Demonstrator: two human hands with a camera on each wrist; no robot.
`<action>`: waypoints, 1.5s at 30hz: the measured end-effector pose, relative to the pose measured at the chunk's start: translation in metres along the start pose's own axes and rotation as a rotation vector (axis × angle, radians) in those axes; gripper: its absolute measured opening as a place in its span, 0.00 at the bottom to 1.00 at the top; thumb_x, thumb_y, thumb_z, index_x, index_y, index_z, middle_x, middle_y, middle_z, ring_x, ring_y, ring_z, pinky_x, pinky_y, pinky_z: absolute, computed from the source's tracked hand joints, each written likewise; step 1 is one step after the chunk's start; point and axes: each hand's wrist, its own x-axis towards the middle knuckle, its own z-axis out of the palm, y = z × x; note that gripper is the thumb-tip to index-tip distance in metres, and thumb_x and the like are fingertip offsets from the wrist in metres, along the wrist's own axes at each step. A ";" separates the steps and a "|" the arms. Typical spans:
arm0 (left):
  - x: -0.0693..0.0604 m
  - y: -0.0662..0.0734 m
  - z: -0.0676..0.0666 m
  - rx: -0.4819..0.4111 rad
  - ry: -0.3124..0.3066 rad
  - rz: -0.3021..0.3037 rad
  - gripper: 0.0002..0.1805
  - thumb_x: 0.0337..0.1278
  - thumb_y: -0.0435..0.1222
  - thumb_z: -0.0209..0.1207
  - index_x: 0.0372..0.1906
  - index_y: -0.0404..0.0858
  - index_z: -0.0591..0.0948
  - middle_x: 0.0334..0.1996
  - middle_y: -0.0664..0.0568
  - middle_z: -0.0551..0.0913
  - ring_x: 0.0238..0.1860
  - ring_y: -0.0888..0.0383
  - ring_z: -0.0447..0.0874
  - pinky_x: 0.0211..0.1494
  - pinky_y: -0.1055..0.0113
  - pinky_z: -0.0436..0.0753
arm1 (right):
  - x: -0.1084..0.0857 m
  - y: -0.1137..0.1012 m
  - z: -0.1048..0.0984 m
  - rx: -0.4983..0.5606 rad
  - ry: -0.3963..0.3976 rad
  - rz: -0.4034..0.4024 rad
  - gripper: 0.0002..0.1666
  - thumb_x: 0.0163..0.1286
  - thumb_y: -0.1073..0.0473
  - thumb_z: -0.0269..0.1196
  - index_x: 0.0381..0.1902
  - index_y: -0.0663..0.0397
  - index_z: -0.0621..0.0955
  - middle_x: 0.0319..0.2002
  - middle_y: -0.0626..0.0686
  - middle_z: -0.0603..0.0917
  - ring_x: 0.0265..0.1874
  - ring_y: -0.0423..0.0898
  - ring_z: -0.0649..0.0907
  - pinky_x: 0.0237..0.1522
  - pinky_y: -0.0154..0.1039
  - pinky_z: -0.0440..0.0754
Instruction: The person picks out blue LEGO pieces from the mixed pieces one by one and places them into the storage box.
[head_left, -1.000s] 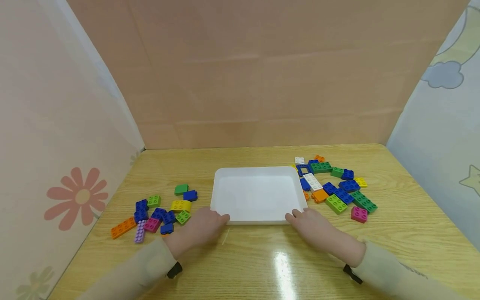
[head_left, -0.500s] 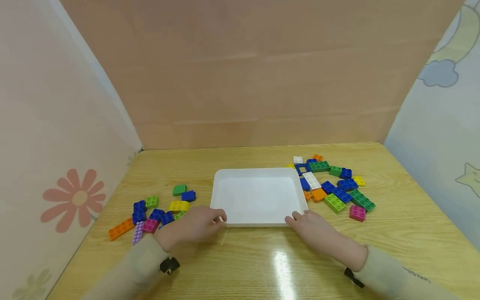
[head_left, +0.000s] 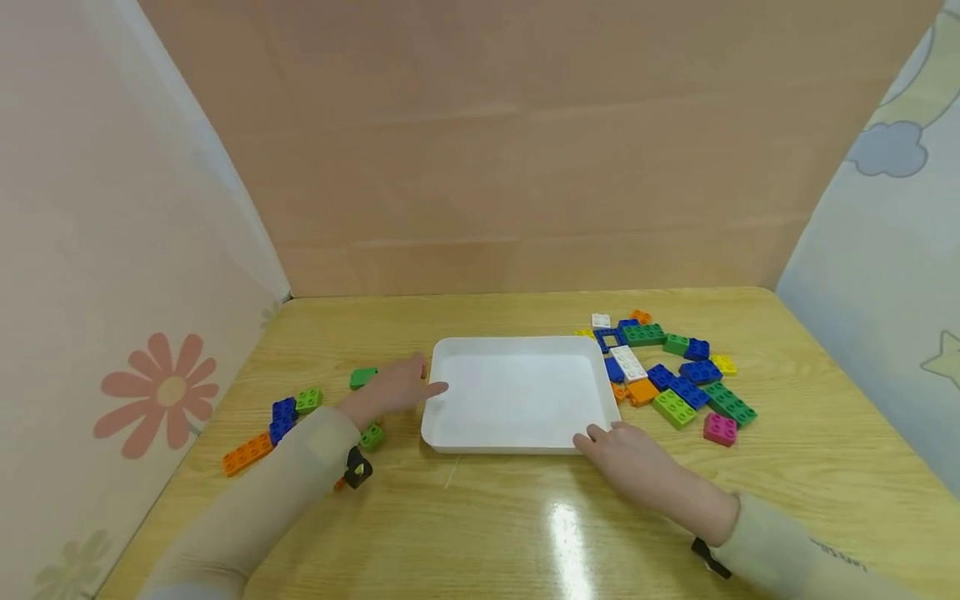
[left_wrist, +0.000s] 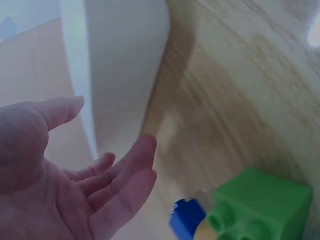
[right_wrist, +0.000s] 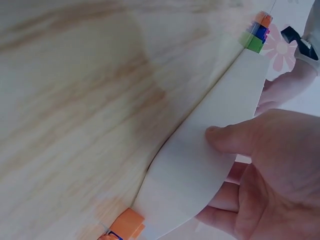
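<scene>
A shallow white tray (head_left: 521, 396) lies in the middle of the wooden table. My left hand (head_left: 393, 387) is at the tray's left side, fingers loosely bent and thumb extended over the rim. In the left wrist view, a gap separates thumb and fingers of this hand (left_wrist: 75, 185) around the tray's wall (left_wrist: 122, 65); whether they touch it is unclear. My right hand (head_left: 630, 458) grips the tray's near right corner. The right wrist view has its thumb (right_wrist: 225, 140) on the outer wall (right_wrist: 185, 160), with the other fingers behind the rim.
Loose toy bricks lie left of the tray, among them an orange brick (head_left: 248, 455) and a green brick (head_left: 363, 377); my left arm covers part of this group. Several more lie on the right, including a pink brick (head_left: 720, 429). Walls enclose the table's back and sides.
My left hand has let go of the tray's near left corner and moved away from me along its left side. The right hand keeps its hold at the near right corner.
</scene>
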 end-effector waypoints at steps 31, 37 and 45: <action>0.034 -0.011 0.013 -0.180 -0.181 -0.110 0.10 0.56 0.35 0.49 0.30 0.34 0.78 0.17 0.46 0.82 0.18 0.55 0.81 0.23 0.64 0.80 | -0.001 0.004 0.001 0.030 -0.024 -0.005 0.13 0.63 0.69 0.64 0.46 0.55 0.79 0.38 0.54 0.83 0.28 0.47 0.80 0.37 0.45 0.81; 0.035 -0.009 0.016 -0.167 -0.154 -0.122 0.09 0.57 0.34 0.49 0.33 0.34 0.78 0.19 0.46 0.82 0.18 0.55 0.79 0.22 0.64 0.79 | -0.002 0.005 0.000 0.025 -0.001 -0.007 0.13 0.62 0.69 0.65 0.45 0.58 0.79 0.37 0.55 0.83 0.31 0.49 0.82 0.40 0.48 0.81; 0.036 -0.008 0.019 -0.137 -0.133 -0.148 0.09 0.59 0.34 0.49 0.34 0.33 0.78 0.19 0.45 0.82 0.18 0.54 0.80 0.21 0.64 0.79 | 0.002 0.008 -0.006 0.203 -0.046 0.059 0.06 0.68 0.62 0.62 0.42 0.56 0.79 0.33 0.51 0.84 0.28 0.46 0.81 0.33 0.43 0.81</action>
